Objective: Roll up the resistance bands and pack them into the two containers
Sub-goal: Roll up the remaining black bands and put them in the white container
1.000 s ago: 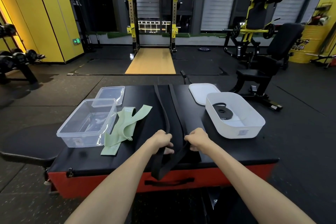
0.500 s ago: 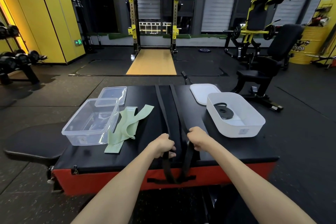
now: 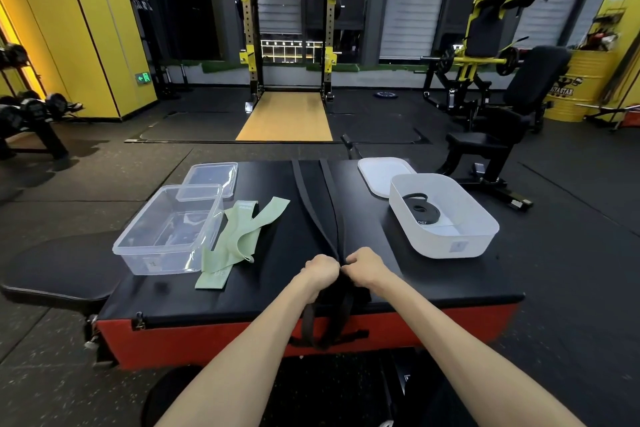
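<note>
The left hand and right hand, apart a moment ago, now meet, fingers clenched on the long black rubber resistance band, strands gathered between them, seemingly ready for rolling.

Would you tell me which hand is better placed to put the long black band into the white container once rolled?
Probably the right hand: it grips the black band on the side nearer the white container, which sits to its right. The left hand would have to cross over.

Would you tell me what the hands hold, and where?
Left hand and right hand both grip the long black band where its strands meet, above the hanging loop.
</note>
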The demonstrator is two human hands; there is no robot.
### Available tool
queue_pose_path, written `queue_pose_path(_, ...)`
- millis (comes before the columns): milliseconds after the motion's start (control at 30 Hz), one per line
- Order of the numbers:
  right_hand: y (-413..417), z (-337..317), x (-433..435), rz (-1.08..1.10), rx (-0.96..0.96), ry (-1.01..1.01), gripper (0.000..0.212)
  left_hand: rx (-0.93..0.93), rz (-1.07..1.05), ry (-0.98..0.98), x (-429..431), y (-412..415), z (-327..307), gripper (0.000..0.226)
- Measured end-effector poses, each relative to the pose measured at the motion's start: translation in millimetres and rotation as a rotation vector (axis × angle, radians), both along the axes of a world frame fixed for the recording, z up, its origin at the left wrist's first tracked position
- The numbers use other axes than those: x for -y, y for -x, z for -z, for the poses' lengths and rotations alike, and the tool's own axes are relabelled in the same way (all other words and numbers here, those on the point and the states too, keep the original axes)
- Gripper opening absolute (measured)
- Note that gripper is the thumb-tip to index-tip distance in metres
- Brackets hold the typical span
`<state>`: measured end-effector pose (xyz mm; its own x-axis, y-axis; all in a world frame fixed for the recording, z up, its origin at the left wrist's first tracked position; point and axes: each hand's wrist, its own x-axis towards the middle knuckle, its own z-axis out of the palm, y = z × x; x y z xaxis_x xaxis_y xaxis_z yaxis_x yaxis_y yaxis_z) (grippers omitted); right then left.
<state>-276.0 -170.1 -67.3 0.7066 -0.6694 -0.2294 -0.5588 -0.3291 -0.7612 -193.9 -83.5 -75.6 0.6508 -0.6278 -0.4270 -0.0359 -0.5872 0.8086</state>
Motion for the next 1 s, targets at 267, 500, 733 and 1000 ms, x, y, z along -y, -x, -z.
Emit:
queue_pose_path(267,5,0,-6,-0.034,-0.004,0.014,0.012,0.018,0.057,0.030,-10,2,-3,0.016)
queue_pose_path(500,15,-15,-8,-0.175,-0.087,-0.124,0.027,0.182,0.100,0.007,-12,-2,-2,0.027)
queue_pose_path(733,18,-19,-3,-0.123,0.023,-0.312,0.059,-0.001,0.027,0.113,-9,-4,-8,0.051)
queue_pose_path(1000,19,-30,0,-0.028,-0.048,0.016,0.055,0.269,-0.010,-0.002,-12,-6,-11,0.065)
